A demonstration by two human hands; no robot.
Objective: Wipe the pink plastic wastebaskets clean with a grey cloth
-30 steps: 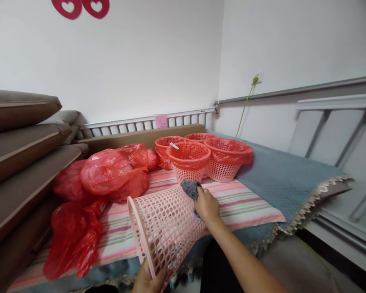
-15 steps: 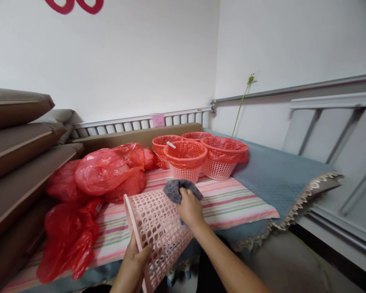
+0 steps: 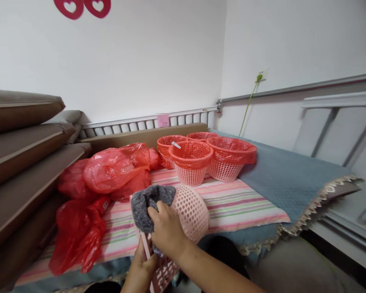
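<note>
A pale pink mesh basket (image 3: 191, 208) lies tipped on its side at the near edge of the bed, its bottom pointing away from me. My right hand (image 3: 167, 232) is closed on a grey cloth (image 3: 147, 204) and presses it against the basket near its rim. My left hand (image 3: 142, 264) grips the basket's rim from below; only part of that hand shows.
Several red-lined mesh baskets (image 3: 191, 160) stand together further back on the striped sheet (image 3: 238, 201). Red plastic bags (image 3: 110, 171) are heaped to the left. Brown cushions (image 3: 21, 142) are stacked at far left. A blue blanket (image 3: 280, 175) covers the bed's right side.
My right hand has slid the grey cloth from the basket's bottom end along its side to the rim. The basket has turned, and my left hand has shifted its grip along the rim.
</note>
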